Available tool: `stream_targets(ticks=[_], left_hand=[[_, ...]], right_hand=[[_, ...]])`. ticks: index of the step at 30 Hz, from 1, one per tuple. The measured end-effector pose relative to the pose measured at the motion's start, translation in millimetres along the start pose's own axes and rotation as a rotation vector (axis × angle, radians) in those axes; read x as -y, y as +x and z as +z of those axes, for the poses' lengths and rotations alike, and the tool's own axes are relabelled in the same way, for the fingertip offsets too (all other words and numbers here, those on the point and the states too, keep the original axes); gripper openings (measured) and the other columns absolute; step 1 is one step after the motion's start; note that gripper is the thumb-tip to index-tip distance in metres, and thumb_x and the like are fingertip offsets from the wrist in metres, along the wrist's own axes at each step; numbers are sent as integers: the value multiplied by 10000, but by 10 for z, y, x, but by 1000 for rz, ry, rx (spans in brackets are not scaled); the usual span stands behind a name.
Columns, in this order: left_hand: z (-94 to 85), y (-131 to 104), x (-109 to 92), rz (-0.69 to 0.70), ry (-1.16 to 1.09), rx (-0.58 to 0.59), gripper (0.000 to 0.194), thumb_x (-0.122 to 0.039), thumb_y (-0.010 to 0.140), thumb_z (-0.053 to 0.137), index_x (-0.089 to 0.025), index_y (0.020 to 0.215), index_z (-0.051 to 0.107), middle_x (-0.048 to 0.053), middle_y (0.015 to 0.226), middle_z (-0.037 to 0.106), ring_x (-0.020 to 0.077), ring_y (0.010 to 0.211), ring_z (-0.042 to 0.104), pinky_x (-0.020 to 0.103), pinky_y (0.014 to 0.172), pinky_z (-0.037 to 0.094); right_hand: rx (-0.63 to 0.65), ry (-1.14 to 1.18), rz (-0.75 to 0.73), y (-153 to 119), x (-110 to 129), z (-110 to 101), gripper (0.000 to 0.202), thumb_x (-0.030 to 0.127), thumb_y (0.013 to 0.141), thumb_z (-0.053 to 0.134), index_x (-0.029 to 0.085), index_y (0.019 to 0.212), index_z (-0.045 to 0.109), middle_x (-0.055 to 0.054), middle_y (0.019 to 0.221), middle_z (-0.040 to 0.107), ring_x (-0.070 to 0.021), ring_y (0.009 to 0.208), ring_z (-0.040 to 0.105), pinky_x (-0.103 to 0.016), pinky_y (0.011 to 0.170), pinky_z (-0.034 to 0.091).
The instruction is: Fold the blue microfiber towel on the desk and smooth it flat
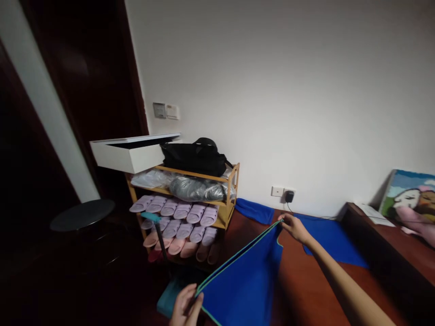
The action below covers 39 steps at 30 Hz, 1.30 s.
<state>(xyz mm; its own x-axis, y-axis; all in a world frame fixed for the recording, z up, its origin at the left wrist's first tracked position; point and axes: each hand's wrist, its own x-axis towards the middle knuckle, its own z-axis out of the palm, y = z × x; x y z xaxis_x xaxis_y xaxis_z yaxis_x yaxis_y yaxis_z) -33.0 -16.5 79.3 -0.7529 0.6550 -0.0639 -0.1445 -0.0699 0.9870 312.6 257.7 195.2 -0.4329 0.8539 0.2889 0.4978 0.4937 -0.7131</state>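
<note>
The cloth at six o'clock is bright blue with a thin green edge. At nine o'clock, lilac and pink slippers fill a pale wooden rack, under a black bag and white box.

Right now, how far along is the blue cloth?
Done: the blue cloth is off the floor, its teal-trimmed top edge pulled straight. In hand: left hand pinches the near corner, right hand the far corner; whether it is already doubled I cannot tell. Left: a second blue cloth lies flat on the floor by the wall.
</note>
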Motion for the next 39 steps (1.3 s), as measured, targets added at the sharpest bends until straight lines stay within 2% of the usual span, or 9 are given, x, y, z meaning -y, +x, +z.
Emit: stream_targets(ticks=[5,11,16,21,24,27,30,33,39], left_hand=[[221,152,-527,272,-30,55,644,-608,590,868,-193,1039,667,65,1034,735,293,1038,691,391,934,563],[588,6,-1299,548,-116,177,468,-492,704,852,-224,1026,644,45,1026,701,226,1014,676,370,948,547],[837,-189,-1669,599,-176,270,424,-452,707,855,-218,988,641,41,982,698,203,959,680,323,878,558],[883,-250,-1729,538,-164,372,423,-447,693,872,-206,965,655,39,954,709,201,933,695,292,840,568],[892,-103,-1598,474,-115,412,450,-446,655,897,-203,957,669,40,940,725,212,921,708,290,820,577],[1033,215,-1263,358,-64,495,494,-445,639,902,-194,1012,696,64,993,756,234,963,720,303,835,573],[1334,628,-748,213,57,605,579,-475,618,886,-172,1086,731,113,1058,779,272,1013,726,333,861,565],[1708,986,-191,134,249,630,606,-514,560,869,-145,1030,770,153,1056,793,309,1013,735,361,860,565],[2248,1381,586,139,507,565,313,-417,602,836,-169,784,776,111,855,812,316,916,764,389,824,576]], right_hand=[[-168,-13,-7,-817,320,-636,327,517,899,554,226,1007,656,-43,903,723,-193,819,662,-304,766,531],[-457,41,-45,-1546,786,-1172,406,614,868,621,239,1011,677,-64,994,744,-219,914,691,-332,808,557],[-579,110,-28,-2022,935,-1371,445,640,835,671,239,1026,685,-74,991,745,-225,908,697,-333,785,577],[-616,143,10,-2387,846,-1351,442,618,827,696,240,1055,696,-85,1057,738,-229,954,693,-319,808,579],[-606,187,53,-2474,592,-1249,438,597,823,706,241,1078,686,-72,1012,738,-211,896,697,-297,773,576],[-557,214,114,-2381,161,-1077,426,565,836,690,238,1107,674,-68,992,743,-206,877,697,-292,748,567],[-512,189,189,-2092,-362,-824,394,515,831,648,227,1098,678,-61,963,755,-216,857,703,-316,749,558],[-474,136,294,-1713,-840,-514,318,395,778,597,225,1031,688,-43,889,765,-236,820,714,-345,757,552],[-468,70,403,-1234,-1462,17,229,214,725,531,263,902,667,-36,876,779,-256,894,741,-342,809,530]])
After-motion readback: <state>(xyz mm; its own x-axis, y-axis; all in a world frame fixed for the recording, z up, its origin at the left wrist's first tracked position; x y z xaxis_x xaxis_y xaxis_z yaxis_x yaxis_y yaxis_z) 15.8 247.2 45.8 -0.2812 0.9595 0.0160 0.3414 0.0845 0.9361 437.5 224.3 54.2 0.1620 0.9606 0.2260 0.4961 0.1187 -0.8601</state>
